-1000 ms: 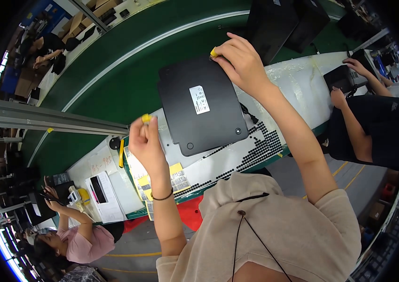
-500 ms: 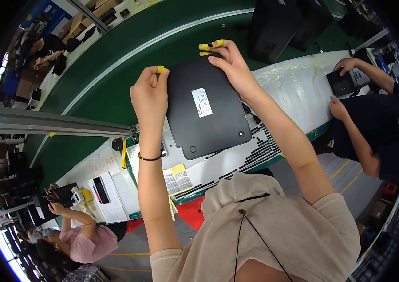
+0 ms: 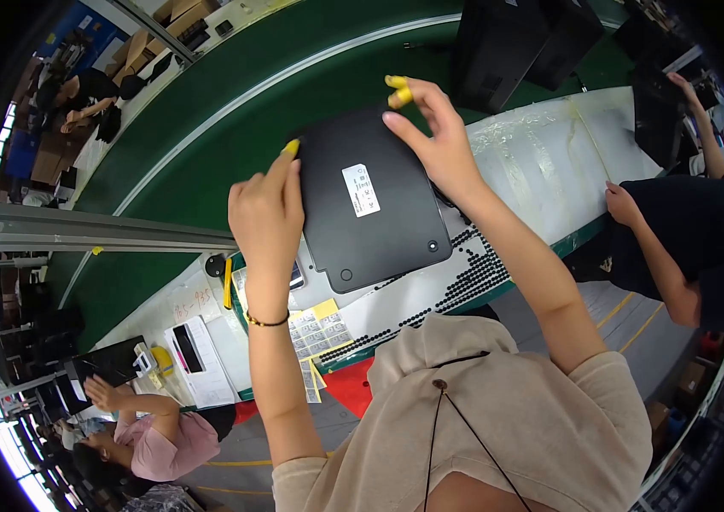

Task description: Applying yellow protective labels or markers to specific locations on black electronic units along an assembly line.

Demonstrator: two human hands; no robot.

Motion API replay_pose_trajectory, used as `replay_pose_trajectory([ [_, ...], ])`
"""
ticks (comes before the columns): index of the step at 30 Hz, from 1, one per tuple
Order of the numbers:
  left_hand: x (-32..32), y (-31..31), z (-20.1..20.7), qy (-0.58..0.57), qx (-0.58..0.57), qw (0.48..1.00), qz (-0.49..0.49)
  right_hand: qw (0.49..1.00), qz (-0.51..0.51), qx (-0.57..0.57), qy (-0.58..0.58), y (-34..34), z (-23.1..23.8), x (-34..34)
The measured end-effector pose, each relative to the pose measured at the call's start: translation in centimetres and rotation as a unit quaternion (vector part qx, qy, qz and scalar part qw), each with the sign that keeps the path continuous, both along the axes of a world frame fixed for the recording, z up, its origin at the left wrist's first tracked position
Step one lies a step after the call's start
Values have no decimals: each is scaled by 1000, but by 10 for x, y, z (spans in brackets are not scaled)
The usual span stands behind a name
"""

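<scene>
A black flat cover (image 3: pixel 379 241) with a white label (image 3: pixel 360 190) lies at the middle of the bench. Round marks show in its two near corners. My left hand (image 3: pixel 264 205) rests along its left side: the index finger, in a yellow finger cot, stretches to the far left corner, with the thumb beside it and the other fingers loosely curled. Over the far right corner is my right hand (image 3: pixel 443 141), thumb and fingers apart, yellow finger cots on the fingertips. Nothing clear shows between them. The far corners are partly hidden by my fingers.
Rows of small black round pads (image 3: pixel 474 280) and a label sheet (image 3: pixel 319 328) lie toward the bench's near edge. Tall black cases (image 3: pixel 498 55) stand far right on the green surface (image 3: pixel 208 145). Co-workers sit at left (image 3: pixel 170 439) and right (image 3: pixel 669 247). A metal post (image 3: pixel 97 229) crosses the left.
My left index finger has straightened onto the far left corner. My right fingers have spread and moved slightly right. The black cover has shifted slightly. The right co-worker's black device has moved away.
</scene>
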State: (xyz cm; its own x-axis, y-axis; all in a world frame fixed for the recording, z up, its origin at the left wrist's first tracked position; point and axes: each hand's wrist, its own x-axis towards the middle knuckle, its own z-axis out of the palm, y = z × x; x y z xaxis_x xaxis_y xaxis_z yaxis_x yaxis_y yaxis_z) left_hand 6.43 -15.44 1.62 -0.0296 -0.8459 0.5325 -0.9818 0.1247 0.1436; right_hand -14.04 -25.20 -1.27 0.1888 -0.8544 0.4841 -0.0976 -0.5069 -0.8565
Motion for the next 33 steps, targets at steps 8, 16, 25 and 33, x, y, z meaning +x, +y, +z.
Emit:
replay_pose_trajectory([
  [8, -31, 79, -28, 358, -97, 928, 39, 971, 50, -99, 211, 91, 27, -68],
  [16, -56, 119, -21, 517, -117, 848, 15, 936, 58, -136, 319, 104, 30, -72],
  [25, -61, 128, -11, 513, -74, 855, 7, 941, 57, -173, 285, 112, 16, -74],
  [33, -63, 118, -11, 388, -15, 921, 16, 951, 47, -180, 248, 115, -1, -73],
])
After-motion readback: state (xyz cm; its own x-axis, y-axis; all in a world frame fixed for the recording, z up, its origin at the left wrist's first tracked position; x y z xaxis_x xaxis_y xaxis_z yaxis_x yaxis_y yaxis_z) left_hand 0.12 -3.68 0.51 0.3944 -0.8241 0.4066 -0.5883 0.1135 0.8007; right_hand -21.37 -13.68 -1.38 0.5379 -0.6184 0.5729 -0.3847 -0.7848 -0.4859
